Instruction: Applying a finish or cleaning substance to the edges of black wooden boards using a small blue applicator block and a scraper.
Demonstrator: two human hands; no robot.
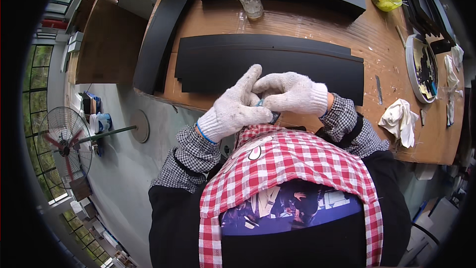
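I see the left hand [240, 104] seemingly gripping a small bluish object [274, 117] near the bench's [317, 27] six-o'clock edge, right hand [292, 93] curled beside it, grip unclear; bulky gloves [218, 122] could fumble it.

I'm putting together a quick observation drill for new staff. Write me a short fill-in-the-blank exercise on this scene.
1. The gloves on the left hand and right hand are coloured ____.
2. The apron is checked in white and ____.
3. The crumpled cloth lies to the ____ of the dark panel nearest the hands.
4. The fan stands to the ____ of the table.

Missing words: white; red; right; left.
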